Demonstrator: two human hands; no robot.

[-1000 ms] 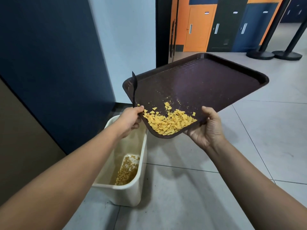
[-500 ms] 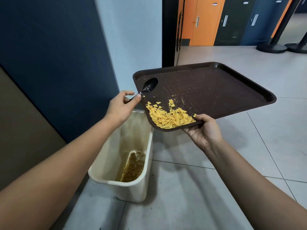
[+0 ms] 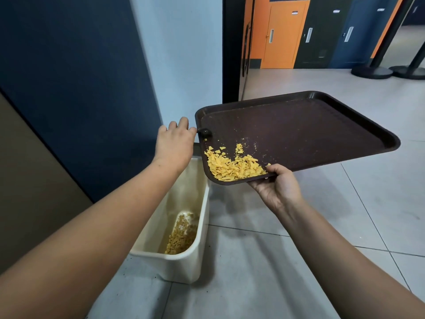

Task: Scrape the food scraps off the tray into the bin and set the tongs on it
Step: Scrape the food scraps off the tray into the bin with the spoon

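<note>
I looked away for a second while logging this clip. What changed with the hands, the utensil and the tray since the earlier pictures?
The left hand swung the black utensil from upright beside the tray down onto its near-left corner, and the tray was levelled from a steep tilt. Unchanged: the right hand grips the tray's near edge, the yellow scraps sit heaped in its low corner, and the bin stands below.

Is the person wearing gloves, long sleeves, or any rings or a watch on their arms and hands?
No. Both arms are bare as far up as the view shows, with no sleeves in sight. The left hand and the right hand wear no gloves, and no watch or bracelet shows at either wrist. No rings show on the fingers that can be seen.
</note>
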